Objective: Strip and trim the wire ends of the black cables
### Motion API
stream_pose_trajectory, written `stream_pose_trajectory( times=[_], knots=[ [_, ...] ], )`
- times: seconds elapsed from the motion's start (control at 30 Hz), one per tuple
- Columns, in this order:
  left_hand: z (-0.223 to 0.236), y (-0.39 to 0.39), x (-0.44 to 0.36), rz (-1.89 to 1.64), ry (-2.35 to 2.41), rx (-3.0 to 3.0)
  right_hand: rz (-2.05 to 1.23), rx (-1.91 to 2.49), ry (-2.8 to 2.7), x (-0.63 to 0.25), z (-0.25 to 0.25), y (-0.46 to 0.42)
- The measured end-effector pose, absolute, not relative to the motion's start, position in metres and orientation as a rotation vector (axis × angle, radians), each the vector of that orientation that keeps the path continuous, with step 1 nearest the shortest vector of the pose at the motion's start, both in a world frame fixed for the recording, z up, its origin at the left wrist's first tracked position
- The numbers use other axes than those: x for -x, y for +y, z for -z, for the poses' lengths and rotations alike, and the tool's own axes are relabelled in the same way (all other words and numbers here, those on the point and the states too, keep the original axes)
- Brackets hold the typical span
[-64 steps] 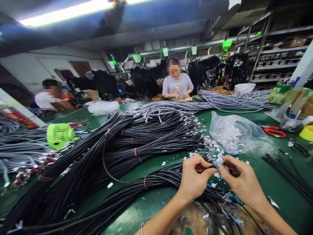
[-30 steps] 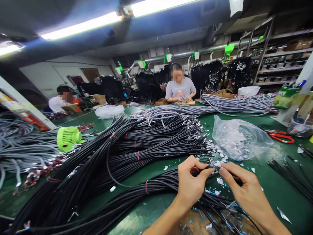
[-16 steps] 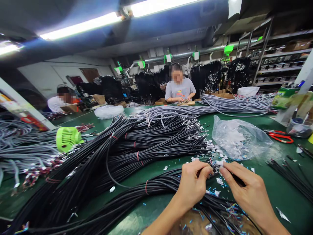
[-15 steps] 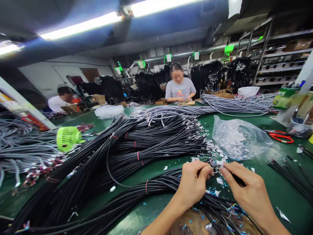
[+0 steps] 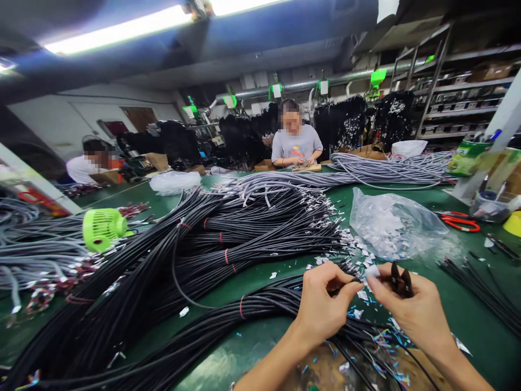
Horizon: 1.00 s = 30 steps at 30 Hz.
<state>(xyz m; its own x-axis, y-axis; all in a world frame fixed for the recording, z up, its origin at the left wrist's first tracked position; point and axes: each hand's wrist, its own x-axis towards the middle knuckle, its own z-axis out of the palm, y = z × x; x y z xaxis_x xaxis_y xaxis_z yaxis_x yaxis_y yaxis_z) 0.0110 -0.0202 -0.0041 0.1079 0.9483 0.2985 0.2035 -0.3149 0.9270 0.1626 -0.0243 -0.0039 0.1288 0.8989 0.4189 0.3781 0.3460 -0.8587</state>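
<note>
My left hand (image 5: 323,298) is closed, thumb and index finger pinching what looks like the end of a black cable; the curled fingers hide most of it. Just to the right, my right hand (image 5: 411,298) is curled around a small tool with two dark handles (image 5: 401,279), its working end hidden. White wrapping (image 5: 372,270) covers the tip of its index finger. Below both hands, black cables (image 5: 264,304) run in a bundle under a red tie, with stripped coloured wires (image 5: 385,342) fanned at their ends. White and blue scraps are scattered around.
More black cable bundles (image 5: 244,239) fill the middle of the green table. A clear plastic bag (image 5: 396,225) of scraps, red-handled scissors (image 5: 459,221) and loose black cables (image 5: 480,293) lie to the right. A green fan (image 5: 103,229) stands left. Across the table sits a person (image 5: 297,144).
The view has shifted slightly, so the scene sits further left. My right hand has drawn a little apart from my left and turned, bringing the dark tool handles into sight.
</note>
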Motion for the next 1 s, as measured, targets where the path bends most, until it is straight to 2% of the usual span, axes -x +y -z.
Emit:
stream_pose_trajectory(
  times=[0.17,0.37,0.57,0.77,1.0],
  knots=[
    [0.007,-0.021,-0.012,-1.308,1.169,-1.69,-0.593,1.212,-1.482,-0.162,0.004,-0.027],
    [0.008,-0.021,-0.013,-1.349,1.223,-1.755,-0.301,1.079,-1.746,-0.163,0.001,-0.028],
    [0.001,-0.019,-0.009,-1.305,1.191,-1.937,-0.318,1.078,-1.85,-0.169,0.003,-0.019],
    [-0.012,-0.012,0.005,-1.155,1.055,-2.057,-0.623,1.009,-1.944,-0.173,0.002,-0.013],
    [0.002,-0.013,-0.006,-1.298,1.224,-1.846,-0.852,1.14,-1.627,-0.166,0.015,-0.007]
  ],
)
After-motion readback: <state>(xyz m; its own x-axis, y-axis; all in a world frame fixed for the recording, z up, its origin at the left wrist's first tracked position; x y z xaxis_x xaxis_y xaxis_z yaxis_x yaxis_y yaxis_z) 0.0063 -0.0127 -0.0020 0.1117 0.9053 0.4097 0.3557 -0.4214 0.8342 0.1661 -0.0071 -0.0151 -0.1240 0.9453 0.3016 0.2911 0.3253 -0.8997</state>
